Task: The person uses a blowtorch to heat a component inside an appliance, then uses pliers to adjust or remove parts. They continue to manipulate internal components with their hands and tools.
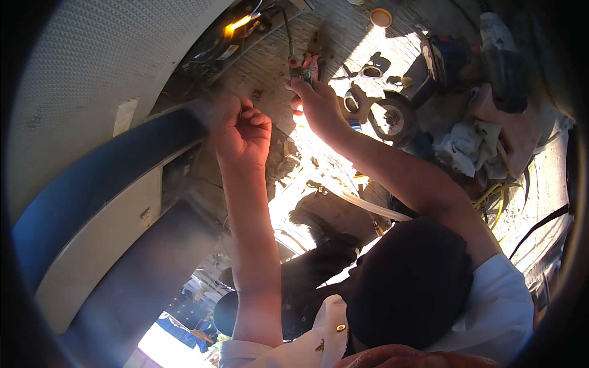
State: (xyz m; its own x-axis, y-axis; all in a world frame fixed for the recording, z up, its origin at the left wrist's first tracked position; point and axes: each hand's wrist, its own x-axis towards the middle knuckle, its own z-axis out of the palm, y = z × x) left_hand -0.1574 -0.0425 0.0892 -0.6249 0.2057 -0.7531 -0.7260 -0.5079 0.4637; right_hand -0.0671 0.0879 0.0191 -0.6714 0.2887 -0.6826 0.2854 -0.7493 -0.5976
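Note:
My right hand (pixel 318 109) reaches far forward, its thumb and fingers closed on a red-and-metal clamp-like tool (pixel 307 66). A dark cable or hose (pixel 288 30) runs down to that tool from above. To its left, my left hand (pixel 243 130) is raised with the fingers curled in, close to the end of a dark blue curved panel (pixel 110 184). Whether anything sits inside the left fingers is hidden, and the fingertips are slightly blurred. Above both hands, an orange light (pixel 242 24) glows in a dark recess under the pale textured panel (pixel 116 55).
Right of my right hand lie a round disc (pixel 392 119), dark ring-shaped parts (pixel 371 71), a power tool (pixel 504 61) and crumpled white cloth (pixel 463 147). A pale hose (pixel 374 207) crosses the sunlit floor. A large dark rounded shape (pixel 408 285) fills the lower middle between my arms.

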